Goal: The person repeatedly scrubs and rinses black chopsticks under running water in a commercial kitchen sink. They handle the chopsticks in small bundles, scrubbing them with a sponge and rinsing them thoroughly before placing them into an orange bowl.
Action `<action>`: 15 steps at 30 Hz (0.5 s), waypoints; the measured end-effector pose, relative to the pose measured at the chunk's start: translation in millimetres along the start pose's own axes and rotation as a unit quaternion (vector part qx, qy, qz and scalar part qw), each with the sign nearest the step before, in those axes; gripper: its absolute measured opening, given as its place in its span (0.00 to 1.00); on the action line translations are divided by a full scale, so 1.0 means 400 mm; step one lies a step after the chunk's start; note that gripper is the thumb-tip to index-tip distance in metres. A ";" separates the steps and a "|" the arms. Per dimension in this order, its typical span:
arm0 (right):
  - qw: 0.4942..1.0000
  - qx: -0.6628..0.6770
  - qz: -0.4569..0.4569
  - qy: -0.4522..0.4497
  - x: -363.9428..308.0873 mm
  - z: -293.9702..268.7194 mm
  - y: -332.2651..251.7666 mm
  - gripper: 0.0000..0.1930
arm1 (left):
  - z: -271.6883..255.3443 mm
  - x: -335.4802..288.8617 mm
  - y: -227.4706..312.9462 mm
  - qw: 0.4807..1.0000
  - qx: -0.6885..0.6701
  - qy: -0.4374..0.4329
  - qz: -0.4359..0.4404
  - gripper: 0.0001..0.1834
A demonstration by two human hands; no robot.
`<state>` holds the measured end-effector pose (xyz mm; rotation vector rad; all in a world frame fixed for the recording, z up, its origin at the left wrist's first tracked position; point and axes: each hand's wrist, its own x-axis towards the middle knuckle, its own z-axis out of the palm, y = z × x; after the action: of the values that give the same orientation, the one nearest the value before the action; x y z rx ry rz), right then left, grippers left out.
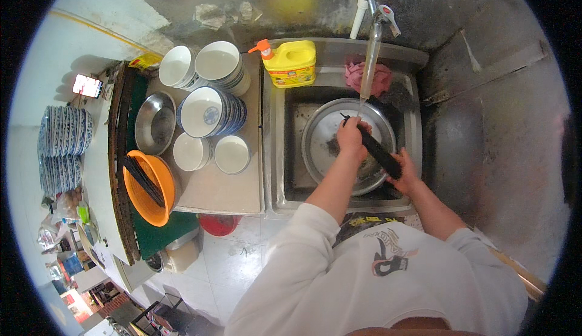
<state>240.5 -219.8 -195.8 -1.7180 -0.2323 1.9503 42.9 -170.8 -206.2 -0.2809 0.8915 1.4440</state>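
Over the sink, my left hand wraps round the upper part of a bundle of black chopsticks. My right hand grips the lower end of the same bundle, which slants down to the right. Below them, a round metal basin stands in the sink, partly hidden by my hands and forearms. A clear hose on the tap hangs down to just above my left hand, with a thin stream at its end.
A yellow detergent jug and a pink cloth rest on the sink's back ledge. Stacked bowls and a metal bowl stand left. An orange basket holds more black chopsticks. Blue-patterned plates are stacked far left.
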 end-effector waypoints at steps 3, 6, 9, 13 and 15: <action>1.000 -0.006 -0.016 0.003 0.100 -0.097 0.028 0.22 | 0.020 -0.026 -0.018 0.996 0.032 -0.084 -0.010 0.11; 0.993 -0.112 0.022 -0.028 0.108 -0.109 0.045 0.22 | 0.011 -0.026 -0.003 0.987 0.122 -0.099 0.027 0.11; 0.992 -0.099 0.059 -0.048 0.017 -0.013 0.040 0.20 | -0.005 -0.007 0.017 0.996 0.071 -0.045 0.034 0.09; 0.998 0.067 -0.004 -0.018 0.021 0.020 0.016 0.20 | -0.001 -0.025 0.034 0.998 0.034 -0.030 0.039 0.09; 0.997 0.064 -0.015 -0.034 0.078 -0.042 0.036 0.20 | 0.019 -0.057 0.038 0.995 0.062 -0.081 0.018 0.11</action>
<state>251.0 -220.1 -232.5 -1.5598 -0.1527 1.9598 34.3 -179.9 -180.7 -0.0535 0.8533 1.4164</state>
